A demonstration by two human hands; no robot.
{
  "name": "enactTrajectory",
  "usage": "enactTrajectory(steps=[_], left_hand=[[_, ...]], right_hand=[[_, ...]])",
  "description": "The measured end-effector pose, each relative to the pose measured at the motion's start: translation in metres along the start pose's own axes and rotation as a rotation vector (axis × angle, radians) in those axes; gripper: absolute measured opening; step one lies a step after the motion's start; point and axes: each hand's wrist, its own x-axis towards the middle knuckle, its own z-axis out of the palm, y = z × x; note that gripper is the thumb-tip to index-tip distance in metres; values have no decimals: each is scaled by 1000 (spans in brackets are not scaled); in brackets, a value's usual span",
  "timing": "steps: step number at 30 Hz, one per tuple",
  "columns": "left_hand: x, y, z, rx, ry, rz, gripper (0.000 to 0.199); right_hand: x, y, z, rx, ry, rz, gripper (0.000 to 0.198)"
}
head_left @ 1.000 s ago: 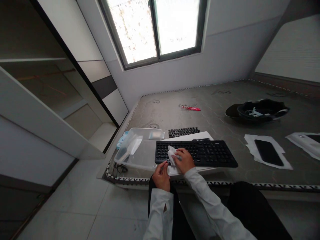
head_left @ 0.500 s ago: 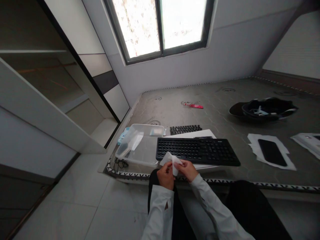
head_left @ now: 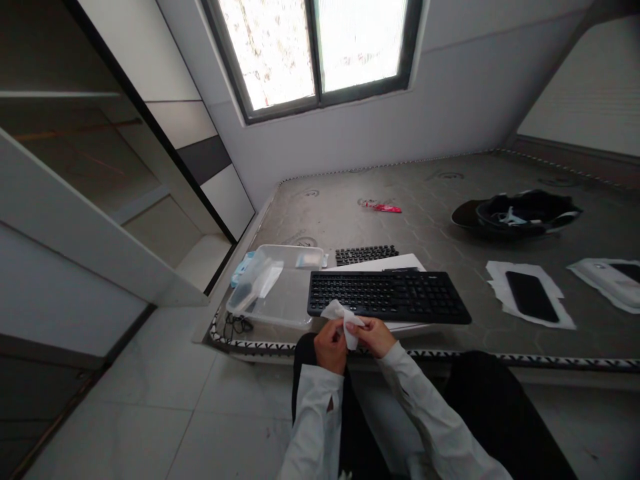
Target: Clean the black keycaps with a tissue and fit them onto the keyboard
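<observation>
Between my two hands is a crumpled white wipe (head_left: 338,311), held just in front of the near edge of a black keyboard (head_left: 385,295). My left hand (head_left: 330,345) is closed on the wipe's left side. From the right, my right hand (head_left: 375,335) pinches its folded edge. Part of the wipe is hidden behind my fingers. The keyboard lies on a white box (head_left: 415,262), with a dark pen-like item on the box behind it. Left of it stands a clear plastic tub (head_left: 290,307) holding a white sheet and a small packet.
On the grey mattress (head_left: 335,213) lie a second black keyboard (head_left: 367,254), a red item (head_left: 387,208), a dark cap (head_left: 525,217), and a phone (head_left: 531,295) on white tissue. A white case (head_left: 613,287) is farther right. A cable (head_left: 237,325) lies by the tub.
The view has shifted slightly. The wipe is bunched a little differently, and both hands keep hold of it in nearly the same place.
</observation>
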Motion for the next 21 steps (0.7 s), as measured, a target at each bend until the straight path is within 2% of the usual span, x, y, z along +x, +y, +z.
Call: enactTrajectory(steps=[2,6,9,14,17,21], left_hand=[[0,0,0,-10,38,6,12],[-3,1,-1,-30,65,-95,10],[-6,0,-1,-32,40,-150,9],[-5,1,0,-98,7,-207,11],[-3,3,-1,-107,-2,-157,12],[1,3,-2,-84,-27,34,8]], right_hand=[[-1,1,3,47,-8,18,46],[-2,-2,3,76,-52,82,48],[-3,-10,-6,-72,-67,109,49],[-6,-19,-21,-290,-42,29,55],[-7,-15,-21,-282,-21,6,57],[-6,-6,-18,-299,-13,47,58]])
